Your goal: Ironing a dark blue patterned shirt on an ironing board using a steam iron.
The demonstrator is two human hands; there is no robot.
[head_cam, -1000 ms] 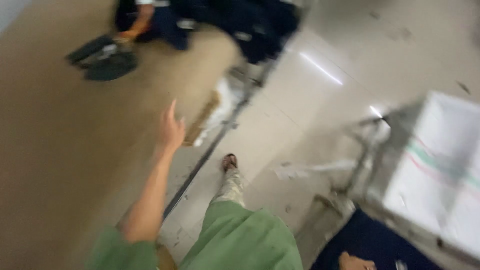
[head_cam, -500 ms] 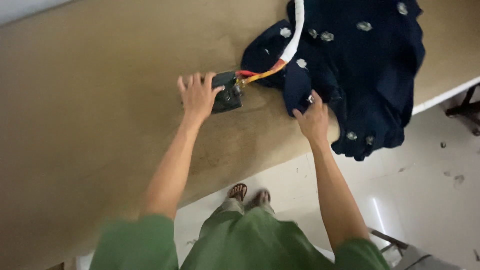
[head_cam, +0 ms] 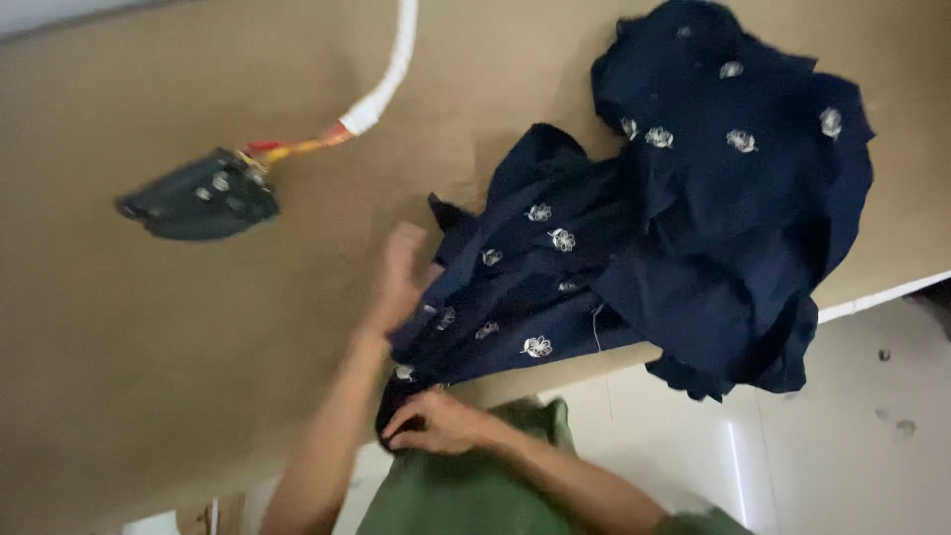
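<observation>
A dark navy garment [head_cam: 684, 208] with small white flower motifs lies crumpled on a tan padded table [head_cam: 149, 337], part of it hanging over the front edge. My left hand [head_cam: 404, 272] grips the garment's near left edge on the table. My right hand [head_cam: 436, 424] pinches the garment's lower corner at the table's front edge, close to my green clothing. A black iron [head_cam: 198, 195] rests on the table to the left, away from both hands, with a red, yellow and white wrapped hose [head_cam: 381, 84] running off toward the top.
The table's front edge [head_cam: 882, 295] runs along the lower right, with pale tiled floor [head_cam: 822, 446] below it. My green garment [head_cam: 466, 490] fills the bottom centre.
My left hand has left the iron and moved right onto the garment. My right hand has pulled the garment's corner down to the table's front edge. The view has shifted.
</observation>
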